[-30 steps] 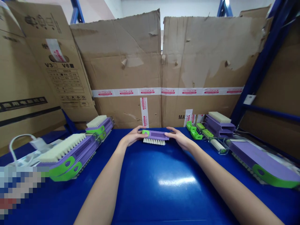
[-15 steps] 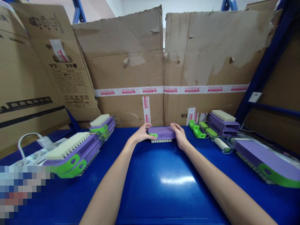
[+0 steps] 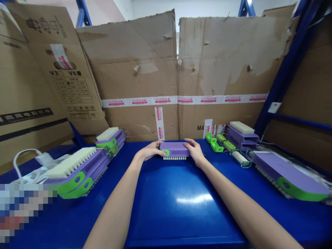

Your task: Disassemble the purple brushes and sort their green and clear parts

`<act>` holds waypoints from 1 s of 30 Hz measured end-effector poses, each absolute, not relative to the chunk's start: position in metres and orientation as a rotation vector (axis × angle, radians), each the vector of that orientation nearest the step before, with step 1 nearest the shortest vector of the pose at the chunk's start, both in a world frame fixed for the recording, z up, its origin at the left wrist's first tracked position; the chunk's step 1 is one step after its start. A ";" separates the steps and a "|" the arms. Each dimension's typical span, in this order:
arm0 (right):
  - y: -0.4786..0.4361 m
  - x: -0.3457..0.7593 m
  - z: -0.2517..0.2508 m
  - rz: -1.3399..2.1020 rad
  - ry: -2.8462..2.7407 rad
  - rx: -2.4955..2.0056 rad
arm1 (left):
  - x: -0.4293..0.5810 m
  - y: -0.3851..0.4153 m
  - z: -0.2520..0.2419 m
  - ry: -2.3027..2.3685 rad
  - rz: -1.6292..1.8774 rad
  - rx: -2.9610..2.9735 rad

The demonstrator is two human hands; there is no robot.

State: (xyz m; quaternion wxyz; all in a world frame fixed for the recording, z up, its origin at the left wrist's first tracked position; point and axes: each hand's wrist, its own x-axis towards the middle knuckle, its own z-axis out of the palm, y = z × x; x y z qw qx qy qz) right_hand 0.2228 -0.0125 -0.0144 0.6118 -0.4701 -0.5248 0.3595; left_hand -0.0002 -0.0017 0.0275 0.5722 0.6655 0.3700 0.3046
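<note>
A purple brush with a green end piece and white bristles pointing down rests on the blue table near the cardboard at the back. My left hand grips its left end, fingers curled around it. My right hand grips its right end in the same way. Both arms reach straight forward over the table.
Purple-and-green brushes are stacked on the left, bristles up. More brushes and loose green pieces lie on the right. Tall cardboard boxes wall the back. A white cable lies far left.
Both hands closed in on the brush ends and pressed it down onto the table; the green piece now sits at the brush's lower left front.
</note>
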 end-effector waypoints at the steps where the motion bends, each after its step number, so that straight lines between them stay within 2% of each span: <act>1: -0.012 0.224 -0.015 0.834 -1.192 -1.090 | 0.001 -0.001 0.027 0.880 0.703 1.582; 10: -0.012 0.228 -0.013 0.849 -1.078 -1.104 | 0.014 0.004 0.026 1.013 0.678 1.809; 30: -0.009 0.230 -0.012 0.847 -0.924 -1.043 | 0.024 -0.004 0.030 0.931 0.783 1.706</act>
